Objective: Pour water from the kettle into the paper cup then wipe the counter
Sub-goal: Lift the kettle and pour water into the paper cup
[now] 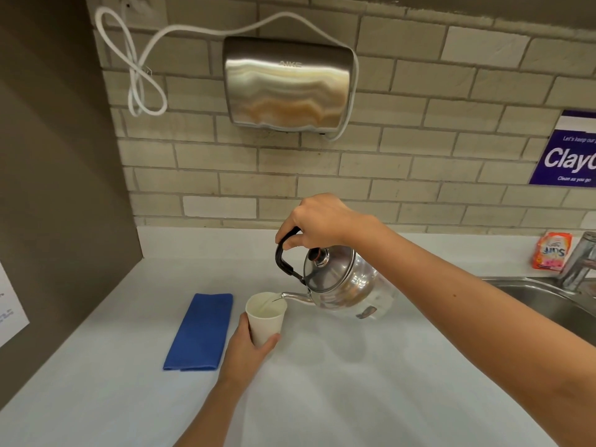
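A shiny steel kettle (342, 285) with a black handle hangs tilted above the white counter (354, 382), its spout over the rim of a white paper cup (267, 317). A thin stream of water runs from the spout into the cup. My right hand (319, 221) grips the kettle's handle from above. My left hand (250, 350) is wrapped around the lower part of the cup and keeps it slightly tilted. A folded blue cloth (201, 332) lies flat on the counter just left of the cup.
A steel sink (548, 304) with a tap (580, 262) sits at the right edge. An orange sachet (552, 254) leans against the tiled wall near it. A metal hand dryer (287, 83) with a white cord hangs on the wall above. A dark panel bounds the counter on the left.
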